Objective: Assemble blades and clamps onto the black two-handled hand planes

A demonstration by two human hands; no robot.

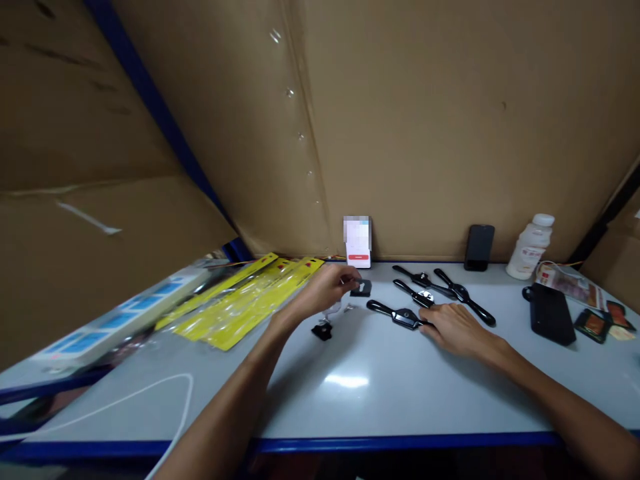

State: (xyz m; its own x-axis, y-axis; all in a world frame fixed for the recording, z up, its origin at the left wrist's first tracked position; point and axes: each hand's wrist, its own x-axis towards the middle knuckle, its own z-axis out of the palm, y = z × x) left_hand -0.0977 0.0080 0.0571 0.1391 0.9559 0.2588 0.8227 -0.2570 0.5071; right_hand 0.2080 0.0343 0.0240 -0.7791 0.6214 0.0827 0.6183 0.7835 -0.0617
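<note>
White table (350, 400). Before the white card (357, 241), our left hand (333, 288) bunched at a small black plate (362, 289), grip not discernible; right hand (455, 328) lay flat on a spokeshave (397, 314). Pickup step, we judged, needing a fine pinch.

Brown cardboard (450, 120) makes the wall at the back. A shiny strip of tape (300, 133) runs down it where two sheets meet. More cardboard (100, 220) leans in on the left, and a blue bar (165, 120) slants across it. The worktop (350, 407) is pale and smooth, with a blue edge (400, 442) along the front. A bright spot of light (346, 381) shines on its middle.
</note>
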